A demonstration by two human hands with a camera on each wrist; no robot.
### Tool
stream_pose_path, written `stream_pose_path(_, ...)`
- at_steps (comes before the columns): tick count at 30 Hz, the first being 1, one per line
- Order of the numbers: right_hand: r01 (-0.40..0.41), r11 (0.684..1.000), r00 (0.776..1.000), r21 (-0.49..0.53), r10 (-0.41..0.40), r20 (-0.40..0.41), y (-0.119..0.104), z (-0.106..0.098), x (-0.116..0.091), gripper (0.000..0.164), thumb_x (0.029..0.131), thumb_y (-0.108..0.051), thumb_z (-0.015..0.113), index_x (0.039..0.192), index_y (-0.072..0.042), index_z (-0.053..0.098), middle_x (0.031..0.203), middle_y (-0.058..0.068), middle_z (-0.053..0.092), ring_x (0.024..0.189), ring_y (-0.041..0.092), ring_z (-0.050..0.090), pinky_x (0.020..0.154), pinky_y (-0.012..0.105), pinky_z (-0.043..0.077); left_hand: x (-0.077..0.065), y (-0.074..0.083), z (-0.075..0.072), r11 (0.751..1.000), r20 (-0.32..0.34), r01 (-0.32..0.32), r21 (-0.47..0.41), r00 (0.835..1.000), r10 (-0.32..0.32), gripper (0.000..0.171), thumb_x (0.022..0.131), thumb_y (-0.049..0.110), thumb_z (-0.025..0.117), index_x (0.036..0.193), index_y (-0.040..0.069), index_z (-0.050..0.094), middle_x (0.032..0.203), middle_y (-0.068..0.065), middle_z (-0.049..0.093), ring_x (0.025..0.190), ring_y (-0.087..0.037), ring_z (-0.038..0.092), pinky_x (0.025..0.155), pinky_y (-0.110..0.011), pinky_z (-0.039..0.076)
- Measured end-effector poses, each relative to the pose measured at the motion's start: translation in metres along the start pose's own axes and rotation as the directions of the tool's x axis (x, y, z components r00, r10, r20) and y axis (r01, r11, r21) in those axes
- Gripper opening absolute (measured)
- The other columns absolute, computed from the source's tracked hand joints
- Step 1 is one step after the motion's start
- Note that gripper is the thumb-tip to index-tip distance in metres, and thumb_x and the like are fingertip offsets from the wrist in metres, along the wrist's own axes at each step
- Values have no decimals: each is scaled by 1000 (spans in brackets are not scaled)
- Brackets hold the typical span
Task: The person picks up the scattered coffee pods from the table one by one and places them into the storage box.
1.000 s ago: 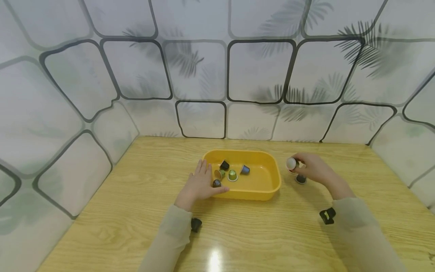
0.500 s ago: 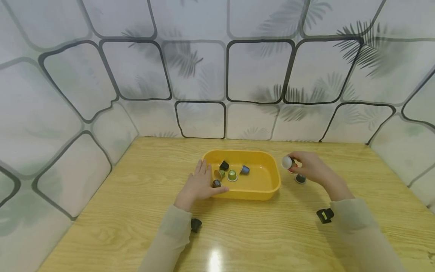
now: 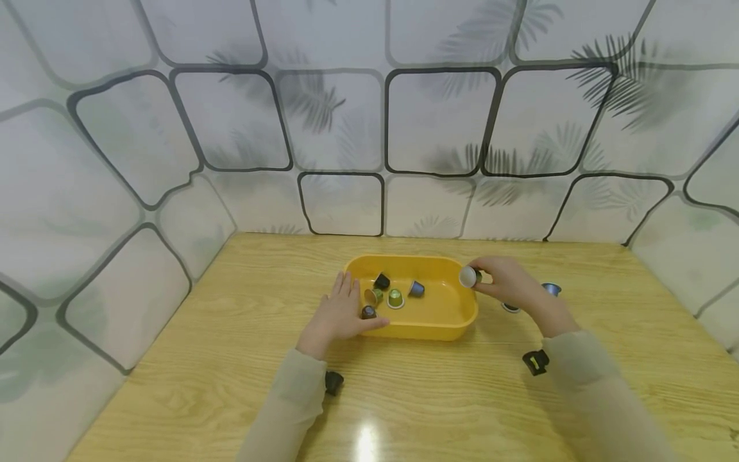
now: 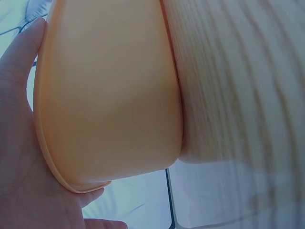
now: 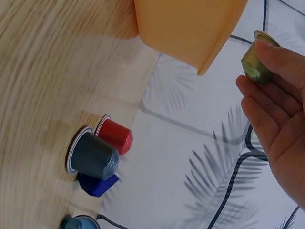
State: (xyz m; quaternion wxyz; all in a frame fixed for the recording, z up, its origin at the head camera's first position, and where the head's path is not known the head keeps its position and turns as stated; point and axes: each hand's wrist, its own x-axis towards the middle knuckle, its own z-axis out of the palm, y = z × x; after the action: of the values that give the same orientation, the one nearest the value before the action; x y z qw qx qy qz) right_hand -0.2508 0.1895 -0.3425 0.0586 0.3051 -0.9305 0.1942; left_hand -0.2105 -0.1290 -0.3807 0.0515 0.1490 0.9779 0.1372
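My right hand [image 3: 514, 289] pinches a coffee capsule [image 3: 469, 276] at the right end of a yellow tray [image 3: 412, 332]. Gold-green sides of this capsule show in the right wrist view, between thumb and fingertips, apart from the tray's wall [image 5: 186, 26]. My left hand [image 3: 337, 317] rests on the tray's left end, fingers straight over the rim and thumb along the front edge. Inside the tray lie several capsules: a black one [image 3: 382, 280], a blue one [image 3: 416, 289], a green one [image 3: 395, 298], a tipped green one [image 3: 375, 296] and a dark one [image 3: 369, 312] beside the left thumb.
On the wooden table [image 3: 231, 359] right of the tray stand a red capsule [image 5: 114, 134], a dark teal one [image 5: 93, 153], a blue one [image 5: 97, 185] and a light blue one [image 5: 78, 223]. A patterned wall [image 3: 340, 202] rises behind the table.
My right hand has moved left with the capsule, from beside the table capsules to the tray's right rim. A blue capsule now shows behind the right wrist. The left hand has stayed put.
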Motion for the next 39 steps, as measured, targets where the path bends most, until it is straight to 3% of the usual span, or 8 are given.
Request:
stream_pose_path(19,83,996,995,-8,-83,49,-34,17,31,26,76,-8,69,100,-3,62,95,7,62,88,25,57,76,40,45,0,0,1,1000,-3,-9,-9,1000,9,108,70,75,42,140,-3,14,145,-19,1,132,-28,-7,99,-54,17)
stream_pose_path(31,185,982,981,-40,-181,73,-47,40,42,21,75,-7,70,94,-4,64,90,4,62,84,21,58,74,36,46,0,1,-1,1000,-5,-3,-16,1000,3,109,70,75,44,140,-3,15,145,-18,1,132,-27,-7,99,-54,17)
stream_pose_path(39,181,983,972,-5,-179,153,-52,57,49,15,73,-3,69,87,-6,64,81,-3,60,75,12,55,70,31,46,0,1,0,1000,-5,-4,-18,1000,4,109,70,74,45,139,-4,14,145,-18,0,132,-28,-7,99,-54,17)
